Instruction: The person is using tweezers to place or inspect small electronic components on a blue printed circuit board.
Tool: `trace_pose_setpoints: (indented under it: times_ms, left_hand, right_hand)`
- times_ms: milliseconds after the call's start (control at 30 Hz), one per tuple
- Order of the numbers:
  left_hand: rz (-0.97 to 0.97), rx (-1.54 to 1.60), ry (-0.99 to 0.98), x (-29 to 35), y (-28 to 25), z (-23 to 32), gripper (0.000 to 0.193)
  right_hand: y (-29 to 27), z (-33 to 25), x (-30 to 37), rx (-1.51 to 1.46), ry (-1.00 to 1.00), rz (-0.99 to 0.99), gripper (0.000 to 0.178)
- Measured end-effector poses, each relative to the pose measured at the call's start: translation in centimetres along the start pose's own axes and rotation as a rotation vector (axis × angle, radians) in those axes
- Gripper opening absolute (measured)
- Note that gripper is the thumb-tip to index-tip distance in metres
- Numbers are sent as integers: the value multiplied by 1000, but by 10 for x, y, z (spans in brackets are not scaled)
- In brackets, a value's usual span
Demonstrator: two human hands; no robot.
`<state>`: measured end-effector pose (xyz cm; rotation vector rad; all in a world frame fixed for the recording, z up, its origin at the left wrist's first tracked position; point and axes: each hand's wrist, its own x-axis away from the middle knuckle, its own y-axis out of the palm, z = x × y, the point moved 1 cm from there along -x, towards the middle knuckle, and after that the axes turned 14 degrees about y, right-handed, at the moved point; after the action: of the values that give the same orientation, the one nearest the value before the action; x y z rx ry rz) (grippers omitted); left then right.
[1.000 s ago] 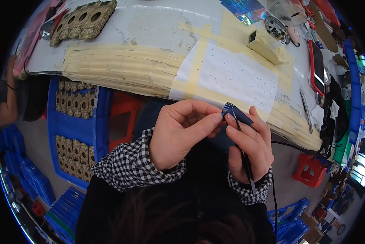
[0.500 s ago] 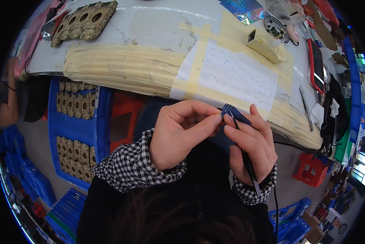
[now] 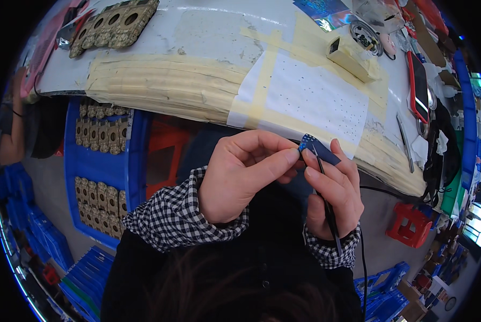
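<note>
Two hands, one small workpiece, held together above the lap just below the bench edge.

Grip: left hand (image 3: pixel 240 180) pinches a small blue dotted strip (image 3: pixel 316 151) between thumb and forefinger at its near end. Right hand (image 3: pixel 334 196) supports the strip from the other side and also grasps a thin black corded tool (image 3: pixel 326 201), its tip laid against the strip and its lead running down past the checked cuff (image 3: pixel 329 252).

Progress, judged: the strip is in mid-handling, off the bench, with nothing showing it as finished or set aside. Blue crate (image 3: pixel 98 177) to the left holds rows of tan perforated pieces; more of the same lie on the bench's far left corner (image 3: pixel 114 24). Which of these are worked cannot be told.

Edges and room: taped bench edge (image 3: pixel 197 102) runs just beyond the fingertips. White dotted sheet (image 3: pixel 318 99), taped down, lies directly ahead with bare surface on it. Right side of the bench is crowded: small tan box (image 3: pixel 350 53), tweezers (image 3: pixel 404 142), red-framed device (image 3: pixel 418 88). Red stool (image 3: pixel 409 225) stands low right; the crate is close on the left.
</note>
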<state>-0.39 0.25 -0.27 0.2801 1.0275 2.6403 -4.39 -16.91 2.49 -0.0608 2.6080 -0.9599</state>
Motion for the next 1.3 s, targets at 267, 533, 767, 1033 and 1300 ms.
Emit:
trace_pose_setpoints:
  times_ms: [267,533,767,1033,1300]
  left_hand:
    - [11,9,-10,0,2,2,14]
    - [34,-32,-17,1,3,-1,11]
    - [60,-18,-26,2,-1,0,11]
    - [72,33,-49,0,-4,-3,13]
    - [80,-3,-50,-3,-5,-1,13]
  right_hand:
    - [4,0,1,32,-22,53,30]
    - [11,-5,3,384,-121,182,31]
    - [14,1,0,467,-197,175,27]
    - [13,3,-3,437,-203,123,25]
    - [6,8,-6,160,-64,71,32]
